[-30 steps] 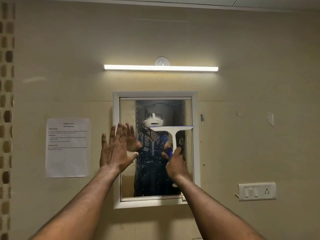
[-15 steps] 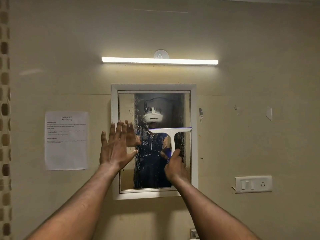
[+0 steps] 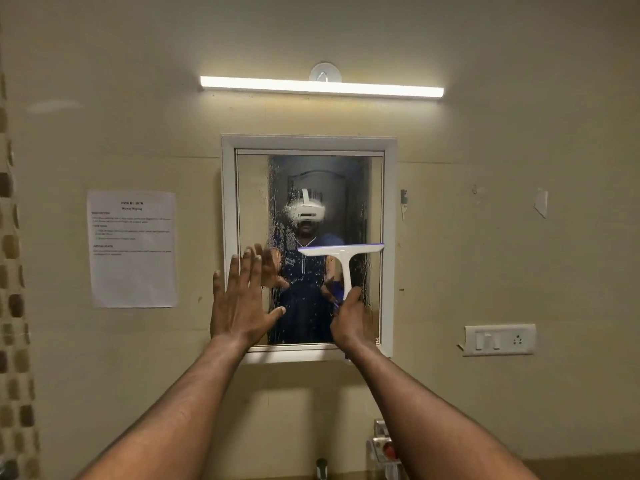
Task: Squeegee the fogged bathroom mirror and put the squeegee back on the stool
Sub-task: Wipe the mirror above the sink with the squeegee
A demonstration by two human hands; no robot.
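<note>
Squeegee [image 3: 341,250]: blade on the mirror [image 3: 304,174], directly above my fist.
Right hand [image 3: 351,322]: I clench its handle's lower end.
Left hand [image 3: 240,306]: flat, fingers spread, grasping nothing.

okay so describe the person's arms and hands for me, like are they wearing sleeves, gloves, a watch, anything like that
Both forearms are bare up to the bottom edge of the picture: no sleeves in view. The left hand and the right hand have no gloves. No watch, bracelet or band shows at either wrist, and no rings are visible on the left hand's fingers. The right hand's fingers are mostly hidden, so rings there cannot be ruled out.
</note>
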